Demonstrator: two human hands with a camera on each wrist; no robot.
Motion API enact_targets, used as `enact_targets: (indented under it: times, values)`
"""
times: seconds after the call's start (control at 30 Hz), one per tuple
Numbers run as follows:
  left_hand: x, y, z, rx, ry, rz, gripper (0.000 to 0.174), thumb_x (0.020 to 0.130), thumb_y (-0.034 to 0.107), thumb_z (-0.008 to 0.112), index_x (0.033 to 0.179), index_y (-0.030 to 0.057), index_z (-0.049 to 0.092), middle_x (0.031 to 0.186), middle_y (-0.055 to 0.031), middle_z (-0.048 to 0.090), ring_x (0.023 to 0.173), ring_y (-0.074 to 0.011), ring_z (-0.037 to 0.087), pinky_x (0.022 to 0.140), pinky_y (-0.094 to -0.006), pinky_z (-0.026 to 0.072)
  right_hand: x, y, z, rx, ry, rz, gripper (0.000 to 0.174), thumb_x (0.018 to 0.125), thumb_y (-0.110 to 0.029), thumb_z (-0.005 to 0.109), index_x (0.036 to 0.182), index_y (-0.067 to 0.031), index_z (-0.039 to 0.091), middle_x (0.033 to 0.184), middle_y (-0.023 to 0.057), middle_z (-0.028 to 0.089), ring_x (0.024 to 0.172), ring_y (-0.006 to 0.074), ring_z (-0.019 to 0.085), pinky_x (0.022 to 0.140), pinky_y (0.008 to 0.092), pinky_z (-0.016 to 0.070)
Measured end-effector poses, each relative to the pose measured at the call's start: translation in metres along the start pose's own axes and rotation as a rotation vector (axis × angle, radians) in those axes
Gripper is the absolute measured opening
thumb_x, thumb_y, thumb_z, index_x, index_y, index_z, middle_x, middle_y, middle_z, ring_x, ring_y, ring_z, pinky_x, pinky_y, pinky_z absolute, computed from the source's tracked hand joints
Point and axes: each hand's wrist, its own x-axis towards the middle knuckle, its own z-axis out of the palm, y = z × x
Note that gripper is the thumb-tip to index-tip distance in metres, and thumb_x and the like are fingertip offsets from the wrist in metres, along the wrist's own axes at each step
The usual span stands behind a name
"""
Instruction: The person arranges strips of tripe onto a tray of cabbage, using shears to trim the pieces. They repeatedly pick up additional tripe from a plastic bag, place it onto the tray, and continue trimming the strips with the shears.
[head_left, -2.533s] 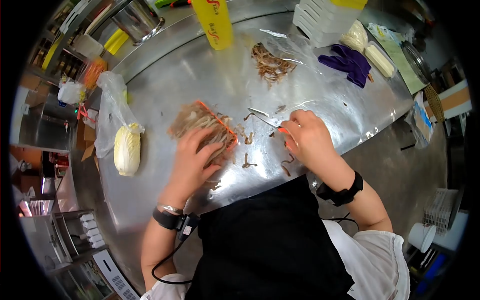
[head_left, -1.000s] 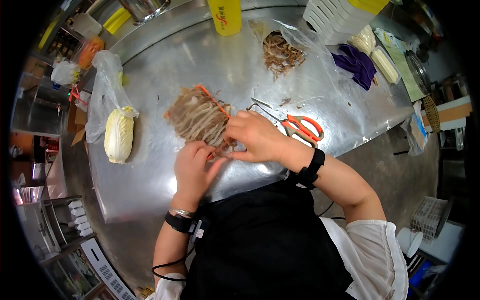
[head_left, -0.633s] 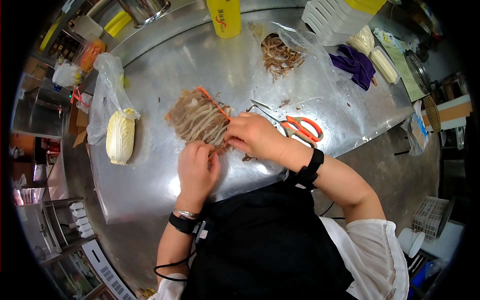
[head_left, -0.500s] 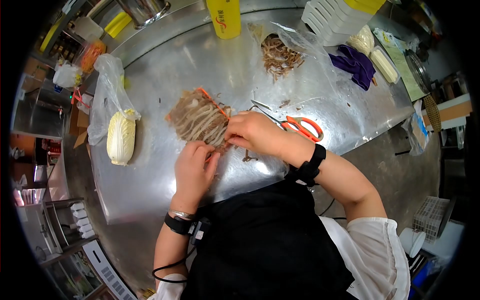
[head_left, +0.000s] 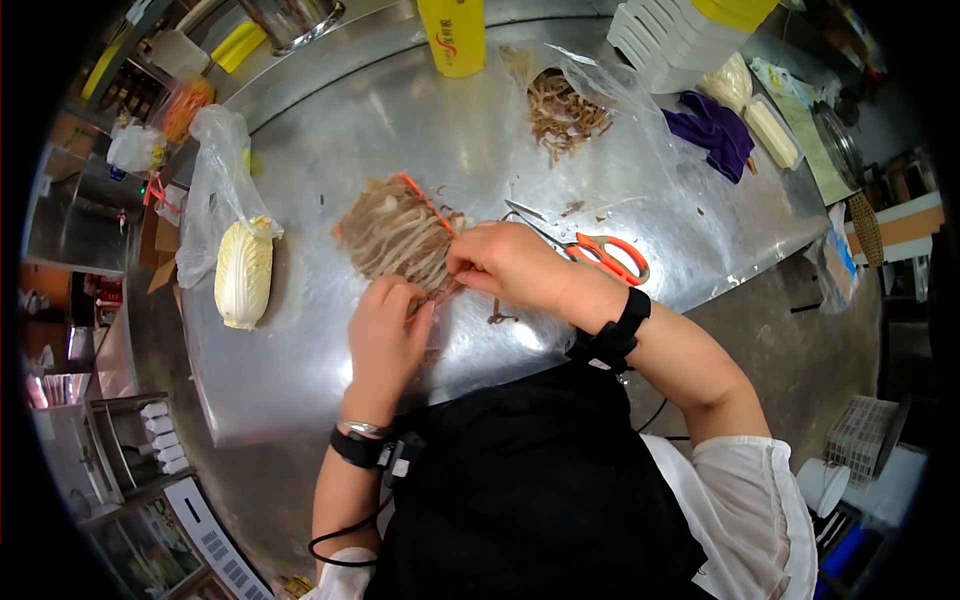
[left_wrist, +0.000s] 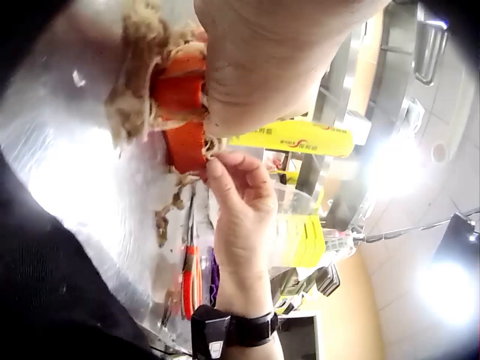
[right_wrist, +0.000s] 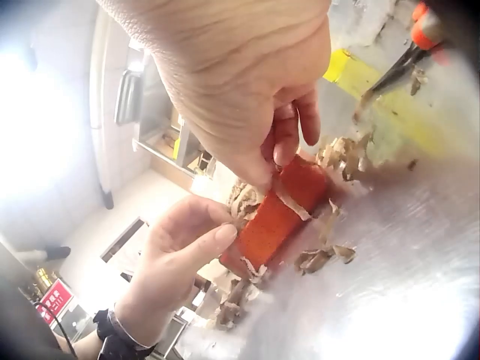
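Observation:
An orange-red box [right_wrist: 274, 225] heaped with pale brown strips [head_left: 400, 235] sits on the steel table in front of me. My right hand [head_left: 510, 262] is at its near right corner, and its thumb and fingertips pinch a brown strip [right_wrist: 291, 201] that hangs down the orange side. Just left of it, my left hand [head_left: 385, 335] has its thumb and bent forefinger on strips along the near edge, pinching them in the right wrist view. Scissors with orange handles [head_left: 605, 239] lie beyond my right wrist, blades pointing away. Loose scraps [right_wrist: 326, 257] lie beside the box.
A cabbage [head_left: 243, 275] and a plastic bag [head_left: 212, 150] lie at the left. More brown strips [head_left: 562, 115] spill from a clear bag farther back. Behind stand a yellow carton [head_left: 452, 40] and stacked white trays [head_left: 665, 50]; a purple cloth [head_left: 715, 130] lies at the right.
The right hand has put the scissors down on the table and moved left to the box. The left hand has come off the heap to its near edge; lately only fingers shift slightly.

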Motion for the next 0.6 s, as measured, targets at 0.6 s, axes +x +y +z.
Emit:
enact_targets:
  times: [0.6]
  values:
    - [-0.001,-0.003,-0.018,0.045,-0.13,0.194,0.024,0.077,0.008,0.077,0.098,0.0054,0.066,0.1,-0.0116,0.063,0.089,-0.0327,0.063,0.075,-0.0413,0.0531,0.004,-0.007,-0.012,-0.208,-0.106,-0.142,0.016,0.076,-0.015,0.077,0.087,-0.0062,0.067,0.09,0.0051,0.06,0.092,0.0278,0.06,0.079,0.0411,0.0499]
